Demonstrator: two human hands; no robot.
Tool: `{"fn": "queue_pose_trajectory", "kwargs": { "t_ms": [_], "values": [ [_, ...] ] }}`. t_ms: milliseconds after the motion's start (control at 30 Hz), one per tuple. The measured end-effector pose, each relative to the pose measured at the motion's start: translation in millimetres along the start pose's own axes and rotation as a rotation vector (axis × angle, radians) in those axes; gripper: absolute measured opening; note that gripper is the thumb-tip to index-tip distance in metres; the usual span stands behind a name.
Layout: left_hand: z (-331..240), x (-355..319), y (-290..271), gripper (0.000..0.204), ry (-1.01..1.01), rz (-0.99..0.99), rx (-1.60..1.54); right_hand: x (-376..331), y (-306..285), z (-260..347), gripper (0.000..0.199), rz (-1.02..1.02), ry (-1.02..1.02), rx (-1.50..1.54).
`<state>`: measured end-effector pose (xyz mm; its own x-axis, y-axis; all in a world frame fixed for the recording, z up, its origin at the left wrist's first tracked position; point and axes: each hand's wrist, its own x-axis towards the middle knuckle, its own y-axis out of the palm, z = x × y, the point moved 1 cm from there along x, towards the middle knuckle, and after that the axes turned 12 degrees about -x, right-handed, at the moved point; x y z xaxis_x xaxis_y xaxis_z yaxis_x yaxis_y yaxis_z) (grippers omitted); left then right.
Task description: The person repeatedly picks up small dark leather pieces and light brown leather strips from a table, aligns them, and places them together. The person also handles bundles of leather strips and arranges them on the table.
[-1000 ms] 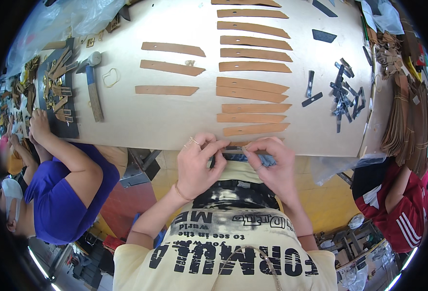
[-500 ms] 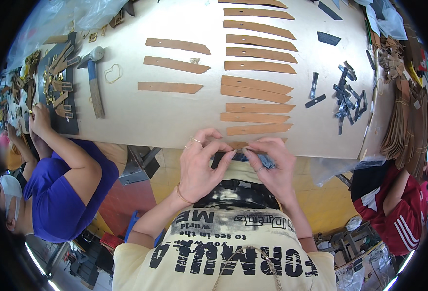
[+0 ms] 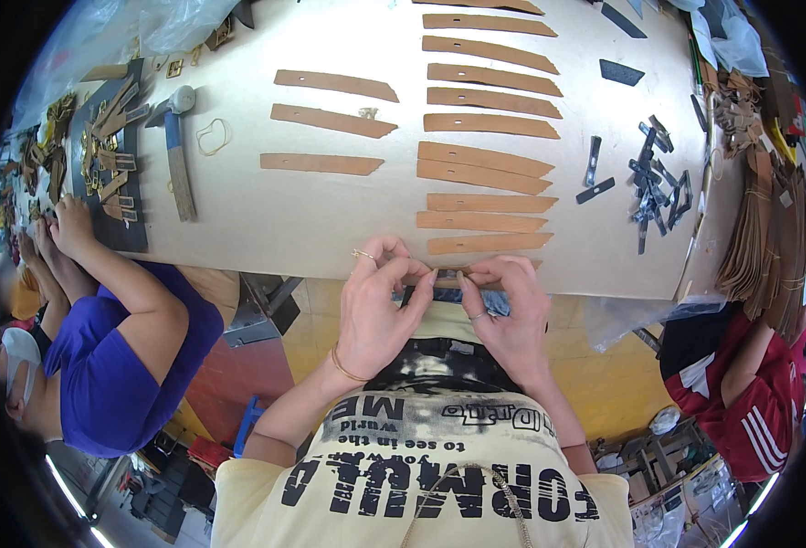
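At the table's near edge, my left hand (image 3: pixel 380 290) and my right hand (image 3: pixel 505 297) are both closed in a pinch, thumbs against forefingers. Between their fingertips is a leather strip (image 3: pixel 448 273), mostly covered by the fingers; a bit of brown shows beyond my right hand. The part between the fingertips looks dark, and I cannot tell whether a second piece lies on it. Just beyond is a column of brown leather strips (image 3: pixel 489 243), each with a small slot and a slanted end.
Three more strips (image 3: pixel 321 164) lie left of the column. A hammer (image 3: pixel 179 164) and rubber band (image 3: pixel 212 139) are farther left. Small black pieces (image 3: pixel 649 183) are heaped right. Co-workers sit at left, in purple (image 3: pixel 138 356), and right, in red (image 3: pixel 741 402); strap bundles (image 3: pixel 759 237) hang at right.
My right hand has shifted slightly left, bringing the fingertips closer together. The bit between them looked plain brown before and is darker now. The co-worker's hands at left moved slightly.
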<state>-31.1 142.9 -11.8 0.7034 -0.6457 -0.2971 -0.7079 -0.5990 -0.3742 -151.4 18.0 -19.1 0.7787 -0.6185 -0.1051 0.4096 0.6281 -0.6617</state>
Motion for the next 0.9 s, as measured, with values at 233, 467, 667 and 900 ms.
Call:
{"fn": "queue_pose_trajectory", "kwargs": {
  "t_ms": [233, 467, 667, 900],
  "values": [
    [0.3, 0.1, -0.7, 0.009, 0.001, 0.009, -0.001, 0.8, -0.4, 0.4, 0.022, 0.004, -0.005, 0.0],
    [0.6, 0.2, -1.2, 0.009, 0.007, 0.016, 0.001, 1.8, -1.1, 1.2, 0.021, 0.022, -0.022, -0.01],
    [0.7, 0.0, -1.0, 0.009, 0.015, 0.009, 0.005, 2.1, -0.4, 1.8, 0.022, 0.031, -0.019, -0.021],
    [2.9, -3.2, 2.1, 0.01, 0.049, -0.009, -0.008, -0.8, 2.9, 2.1, 0.026, 0.028, 0.0, -0.02]
  ]
}}
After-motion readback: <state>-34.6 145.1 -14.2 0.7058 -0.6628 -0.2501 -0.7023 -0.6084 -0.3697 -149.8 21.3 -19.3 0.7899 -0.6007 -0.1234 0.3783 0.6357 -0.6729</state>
